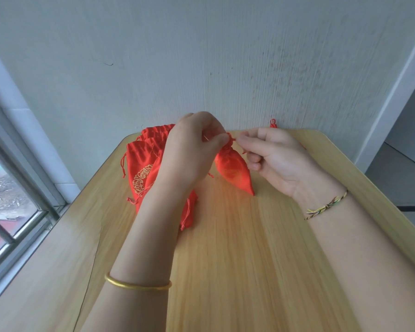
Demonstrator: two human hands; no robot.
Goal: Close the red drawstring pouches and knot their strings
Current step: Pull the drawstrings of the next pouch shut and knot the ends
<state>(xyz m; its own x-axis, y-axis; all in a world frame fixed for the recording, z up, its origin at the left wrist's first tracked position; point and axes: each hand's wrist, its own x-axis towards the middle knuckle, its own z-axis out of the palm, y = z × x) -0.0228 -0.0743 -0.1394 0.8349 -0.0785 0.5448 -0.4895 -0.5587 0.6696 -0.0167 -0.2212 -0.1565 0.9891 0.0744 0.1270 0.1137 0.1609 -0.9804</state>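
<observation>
- Head view: the left hand (194,149) and right hand (276,159) meet above the far half of the counter (249,259), with one red pouch (233,168) between them.
- The pouch's neck is gathered shut. Its body hangs down and to the right, the lower corner close to the counter; I cannot tell whether it touches.
- The left hand's fingers (216,141) are curled and clamped on the red string (231,139) at the pouch's neck.
- The right hand's forefinger and thumb pinch the same string from the other side, with the other fingers loosely curled. The two pinches are almost touching.
- A pile (141,164) of more red pouches with gold print lies on the counter's far left, partly hidden by the left forearm. Their mouths look ungathered and their strings loose.
- A small red tassel (273,123) shows at the counter's far edge, against the wall (201,56).
- A gold bangle (137,283) sits on the left forearm and a braided bracelet (326,207) on the right wrist.
- A window (10,200) runs along the left.
</observation>
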